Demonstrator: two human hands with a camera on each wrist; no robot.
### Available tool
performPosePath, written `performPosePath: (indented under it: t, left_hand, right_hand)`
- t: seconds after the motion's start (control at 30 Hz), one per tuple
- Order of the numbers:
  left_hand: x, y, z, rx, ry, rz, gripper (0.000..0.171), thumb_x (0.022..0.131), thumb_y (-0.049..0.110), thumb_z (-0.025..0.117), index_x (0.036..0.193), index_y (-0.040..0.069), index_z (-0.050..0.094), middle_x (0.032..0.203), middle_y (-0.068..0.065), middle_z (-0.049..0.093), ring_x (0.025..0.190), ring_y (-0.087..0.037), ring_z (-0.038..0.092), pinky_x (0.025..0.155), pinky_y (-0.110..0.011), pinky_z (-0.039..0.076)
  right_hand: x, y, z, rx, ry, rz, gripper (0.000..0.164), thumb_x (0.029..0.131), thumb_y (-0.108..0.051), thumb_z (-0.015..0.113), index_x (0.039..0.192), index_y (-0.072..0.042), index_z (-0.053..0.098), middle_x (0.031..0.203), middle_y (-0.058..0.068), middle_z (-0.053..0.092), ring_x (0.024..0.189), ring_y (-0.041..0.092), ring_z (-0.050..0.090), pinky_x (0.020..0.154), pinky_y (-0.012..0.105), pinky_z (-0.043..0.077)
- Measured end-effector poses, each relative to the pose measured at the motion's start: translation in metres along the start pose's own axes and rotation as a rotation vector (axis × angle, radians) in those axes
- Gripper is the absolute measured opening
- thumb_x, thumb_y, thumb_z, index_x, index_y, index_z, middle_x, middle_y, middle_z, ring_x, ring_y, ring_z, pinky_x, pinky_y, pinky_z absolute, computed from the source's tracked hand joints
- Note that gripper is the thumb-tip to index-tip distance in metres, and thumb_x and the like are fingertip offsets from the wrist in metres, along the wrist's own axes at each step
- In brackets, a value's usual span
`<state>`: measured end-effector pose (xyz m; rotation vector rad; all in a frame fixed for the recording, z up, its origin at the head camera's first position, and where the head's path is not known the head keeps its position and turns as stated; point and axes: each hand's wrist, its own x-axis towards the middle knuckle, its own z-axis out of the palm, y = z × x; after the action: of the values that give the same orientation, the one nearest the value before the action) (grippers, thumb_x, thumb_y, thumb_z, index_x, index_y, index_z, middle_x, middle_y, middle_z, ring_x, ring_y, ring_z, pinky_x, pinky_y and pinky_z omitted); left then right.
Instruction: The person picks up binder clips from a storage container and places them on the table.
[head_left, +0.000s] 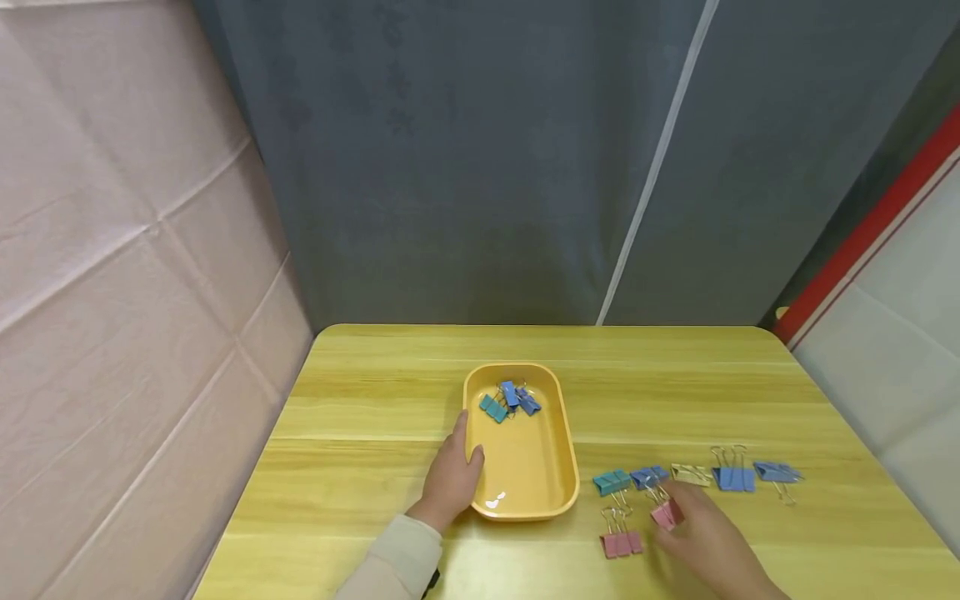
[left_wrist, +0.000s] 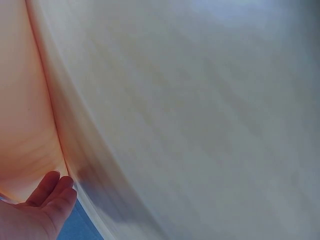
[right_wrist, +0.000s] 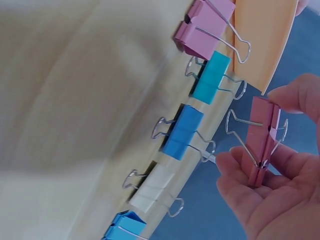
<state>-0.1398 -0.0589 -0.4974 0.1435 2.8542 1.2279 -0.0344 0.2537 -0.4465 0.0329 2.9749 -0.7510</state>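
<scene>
My right hand [head_left: 705,533] pinches a pink binder clip [right_wrist: 261,137] between thumb and fingers, its wire handles sticking out to the sides. In the head view it hovers over the front right of the table, just below a row of clips. Beside it lies a second pink binder clip [head_left: 621,545]. At the left side of a yellow tray [head_left: 525,475], my left hand [head_left: 452,475] grips the rim, thumb over the edge and fingers along the outer wall. A teal clip [head_left: 493,408] and blue clips [head_left: 528,402] sit at the tray's far end.
To the right of the tray stand a teal clip [head_left: 611,482], a blue clip [head_left: 648,477], a pale yellow clip [head_left: 690,475] and two more blue clips [head_left: 733,478]. Under everything is a wooden table [head_left: 375,392], with a dark curtain [head_left: 450,167] behind it.
</scene>
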Motion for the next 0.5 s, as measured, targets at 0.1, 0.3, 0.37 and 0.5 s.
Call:
performPosePath:
  t: [0.1,0.3,0.37,0.5]
  left_hand:
    - [0.0,0.0,0.0,0.001,0.001,0.002,0.062,0.092,0.028,0.045,0.144,0.014,0.015,0.134,-0.019,0.041,0.119,-0.036,0.042,0.096,-0.048,0.037]
    - [0.001,-0.001,0.001,0.005,0.006,0.003,0.062,0.092,0.028,0.045,0.144,0.014,0.015,0.134,-0.02,0.041,0.119,-0.036,0.042,0.096,-0.048,0.037]
    - [0.001,-0.002,0.001,0.006,0.008,0.003,0.062,0.092,0.028,0.046,0.144,0.013,0.016,0.133,-0.021,0.042,0.118,-0.037,0.043,0.096,-0.049,0.037]
    - [0.001,-0.002,0.001,0.004,0.007,0.002,0.062,0.092,0.027,0.046,0.144,0.013,0.016,0.133,-0.021,0.042,0.118,-0.037,0.043,0.096,-0.049,0.037]
  right_hand:
    - [-0.002,0.005,0.001,-0.006,-0.014,0.004,0.057,0.071,-0.019,0.071,0.118,0.007,0.049,0.088,0.002,0.052,0.074,0.012,0.048,0.064,0.03,0.047]
    - [-0.004,0.012,0.005,0.011,-0.013,0.024,0.058,0.071,-0.017,0.071,0.118,0.008,0.049,0.102,0.014,0.057,0.085,0.023,0.057,0.073,0.041,0.051]
    - [-0.004,0.014,0.007,0.009,-0.023,0.037,0.058,0.07,-0.017,0.071,0.118,0.009,0.049,0.106,0.018,0.056,0.089,0.029,0.057,0.075,0.045,0.05]
    - [-0.005,0.017,0.009,-0.004,-0.052,0.074,0.058,0.07,-0.019,0.07,0.118,0.007,0.05,0.111,0.021,0.055,0.098,0.039,0.053,0.079,0.051,0.046]
